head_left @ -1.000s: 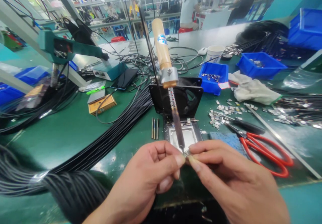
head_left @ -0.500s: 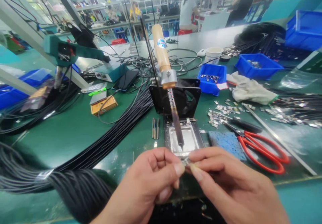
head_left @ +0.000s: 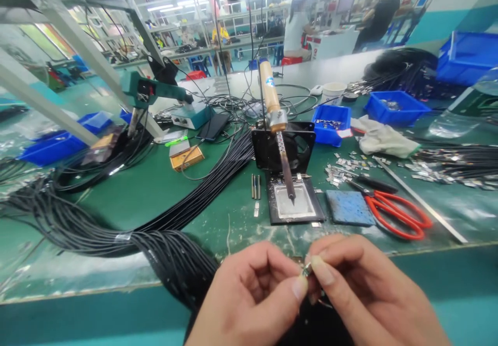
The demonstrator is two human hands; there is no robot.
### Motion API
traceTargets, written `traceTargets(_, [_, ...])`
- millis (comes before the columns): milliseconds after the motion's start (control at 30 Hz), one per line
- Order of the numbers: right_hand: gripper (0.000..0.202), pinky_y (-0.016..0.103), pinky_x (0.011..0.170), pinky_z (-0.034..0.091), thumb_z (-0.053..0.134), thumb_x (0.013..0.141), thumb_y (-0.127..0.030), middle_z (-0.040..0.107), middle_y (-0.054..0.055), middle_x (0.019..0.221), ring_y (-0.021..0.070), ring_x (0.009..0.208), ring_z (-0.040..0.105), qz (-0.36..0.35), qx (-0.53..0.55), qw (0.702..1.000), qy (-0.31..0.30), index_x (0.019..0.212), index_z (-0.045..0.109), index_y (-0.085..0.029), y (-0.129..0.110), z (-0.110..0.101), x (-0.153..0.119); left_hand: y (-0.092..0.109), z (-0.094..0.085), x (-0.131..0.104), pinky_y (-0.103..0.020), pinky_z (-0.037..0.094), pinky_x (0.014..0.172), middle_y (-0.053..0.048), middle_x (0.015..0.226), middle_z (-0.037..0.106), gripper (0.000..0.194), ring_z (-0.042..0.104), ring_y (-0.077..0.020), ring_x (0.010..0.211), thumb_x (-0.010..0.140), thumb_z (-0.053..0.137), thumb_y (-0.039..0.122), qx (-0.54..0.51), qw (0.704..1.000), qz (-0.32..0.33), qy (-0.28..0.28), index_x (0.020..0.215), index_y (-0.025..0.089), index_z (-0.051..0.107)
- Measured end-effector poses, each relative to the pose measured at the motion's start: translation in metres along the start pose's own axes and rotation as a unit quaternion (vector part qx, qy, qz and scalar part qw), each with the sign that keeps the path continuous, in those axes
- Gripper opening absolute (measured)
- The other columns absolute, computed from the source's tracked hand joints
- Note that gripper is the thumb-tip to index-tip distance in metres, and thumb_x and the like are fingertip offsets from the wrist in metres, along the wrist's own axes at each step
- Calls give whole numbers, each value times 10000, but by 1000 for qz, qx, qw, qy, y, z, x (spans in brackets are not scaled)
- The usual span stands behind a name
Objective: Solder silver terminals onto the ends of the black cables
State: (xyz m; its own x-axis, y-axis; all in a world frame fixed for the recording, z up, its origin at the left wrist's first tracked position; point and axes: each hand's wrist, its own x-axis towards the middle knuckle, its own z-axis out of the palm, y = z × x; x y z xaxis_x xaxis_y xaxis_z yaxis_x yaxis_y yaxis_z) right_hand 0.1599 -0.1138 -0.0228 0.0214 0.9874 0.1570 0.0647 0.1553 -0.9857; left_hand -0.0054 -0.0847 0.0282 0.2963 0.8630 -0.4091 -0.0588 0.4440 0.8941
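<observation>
My left hand (head_left: pixel 257 294) and my right hand (head_left: pixel 361 284) meet just in front of the bench edge, both closed in a pinch. Between their fingertips is a small metal connector (head_left: pixel 306 270), mostly covered by the thumbs. Just beyond stands a soldering iron (head_left: pixel 272 92) with a wooden handle, clamped tip-down over a shallow metal tray (head_left: pixel 294 210). A thin wire curves below my right fingers; what it joins is hidden. The blue sponge (head_left: pixel 349 207) lies to the tray's right, beside red-handled scissors-like cutters (head_left: pixel 400 213).
A black fan (head_left: pixel 303 149) stands behind the tray. On the left, a thick bundle of black cables (head_left: pixel 167 252) hangs over the edge. Loose metal connectors (head_left: pixel 338 172), blue bins (head_left: pixel 395 108) and a white glove (head_left: pixel 385 138) are at right. Two people sit far back.
The view has shifted, showing more of the bench's left side. My hands are now lower, off the tray's front edge, and still pinching the small connector together.
</observation>
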Motion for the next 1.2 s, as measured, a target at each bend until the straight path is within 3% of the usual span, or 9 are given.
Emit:
traceTargets(233, [56,180,660,603,661,944,-274,693,-19,881,129,733,709,3,29,999,28,894,650,-297,-9,10,-13,-3,1,-17,-157,358,519,33,579,621,198,474,-67,540,753,838,268,-4,1000,17,10,706,142,692])
traceTargets(500, [85,171,630,596,649,960,-267,678,-15,864,114,696,688,12,53,999,2,874,654,-269,-13,8,-15,-6,0,-24,-145,338,468,41,573,613,209,402,-47,493,775,839,287,-8,1000,21,3,717,145,697])
traceTargets(633, [114,183,623,590,657,957,-287,672,-13,836,113,672,675,27,71,997,2,848,653,-255,-12,10,-16,-7,-1,-26,-128,288,411,35,580,615,225,389,-38,468,790,839,319,-6,1000,1,2,748,144,703])
traceTargets(1200, [170,168,553,556,703,925,-353,674,-35,660,104,568,643,113,84,990,-6,816,654,-232,-17,11,-15,-13,-9,-24,-87,364,367,-17,617,704,385,525,-26,376,805,826,475,-15,995,-75,-63,814,138,639])
